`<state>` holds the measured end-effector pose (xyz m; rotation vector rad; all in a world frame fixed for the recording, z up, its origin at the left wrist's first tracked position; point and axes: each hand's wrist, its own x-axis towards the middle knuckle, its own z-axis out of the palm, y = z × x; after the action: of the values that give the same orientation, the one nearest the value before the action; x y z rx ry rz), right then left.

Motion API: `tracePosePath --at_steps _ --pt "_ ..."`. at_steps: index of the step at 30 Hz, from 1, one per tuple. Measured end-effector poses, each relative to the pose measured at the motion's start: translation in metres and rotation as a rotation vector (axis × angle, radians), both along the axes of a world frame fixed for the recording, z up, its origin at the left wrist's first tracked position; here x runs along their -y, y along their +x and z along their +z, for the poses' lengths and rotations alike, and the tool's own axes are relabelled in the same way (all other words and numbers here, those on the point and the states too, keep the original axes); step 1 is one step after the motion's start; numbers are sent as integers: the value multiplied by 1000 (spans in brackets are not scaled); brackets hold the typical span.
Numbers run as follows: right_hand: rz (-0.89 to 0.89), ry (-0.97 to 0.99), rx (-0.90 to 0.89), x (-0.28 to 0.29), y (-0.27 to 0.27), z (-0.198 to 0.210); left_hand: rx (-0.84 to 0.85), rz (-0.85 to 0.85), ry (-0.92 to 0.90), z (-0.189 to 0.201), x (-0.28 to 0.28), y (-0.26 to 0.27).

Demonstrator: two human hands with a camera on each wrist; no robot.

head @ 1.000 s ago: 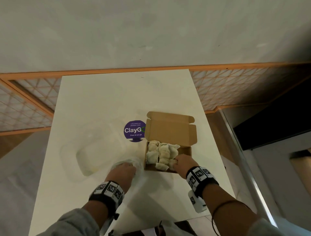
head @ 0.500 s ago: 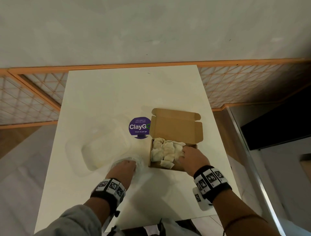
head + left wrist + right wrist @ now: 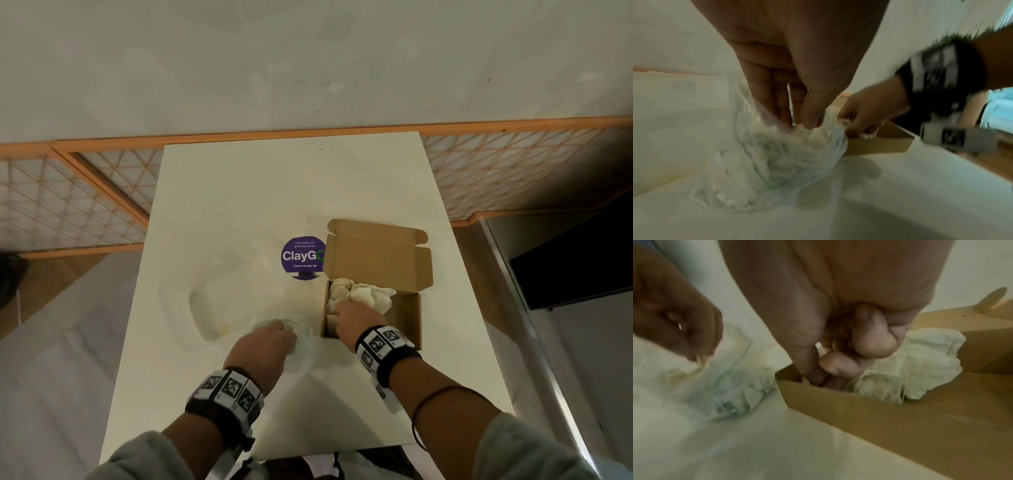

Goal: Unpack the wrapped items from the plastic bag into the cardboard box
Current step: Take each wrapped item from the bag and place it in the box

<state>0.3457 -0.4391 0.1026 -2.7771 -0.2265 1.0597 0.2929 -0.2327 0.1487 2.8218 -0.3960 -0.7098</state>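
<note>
Cardboard box (image 3: 407, 308), lid flap open and tilted back, on a white table (image 3: 274, 192) just right of a purple sticker (image 3: 301, 256). Paper-wrapped items (image 3: 363, 294) fill the left part of the box; its right part shows bare cardboard. Right hand (image 3: 352, 317) reaches into the near-left corner of the box, fingers (image 3: 838, 365) curled down among the wrapped items; whether they grip one cannot be told. Left hand (image 3: 263, 346) rests on the clear bag (image 3: 781, 155), which lies on the table touching the left wall of the box; thumb and fingertips (image 3: 777, 110) pinch the film. Marker bands sit on both wrists.
</note>
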Motion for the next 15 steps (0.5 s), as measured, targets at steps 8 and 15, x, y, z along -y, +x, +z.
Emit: tracePosePath --at_steps 8,15 --pt "-219 73 201 -7 -12 15 -77 337 -240 25 -20 -2" --pt "-304 618 185 -25 -43 78 -225 769 -789 58 -33 -6"
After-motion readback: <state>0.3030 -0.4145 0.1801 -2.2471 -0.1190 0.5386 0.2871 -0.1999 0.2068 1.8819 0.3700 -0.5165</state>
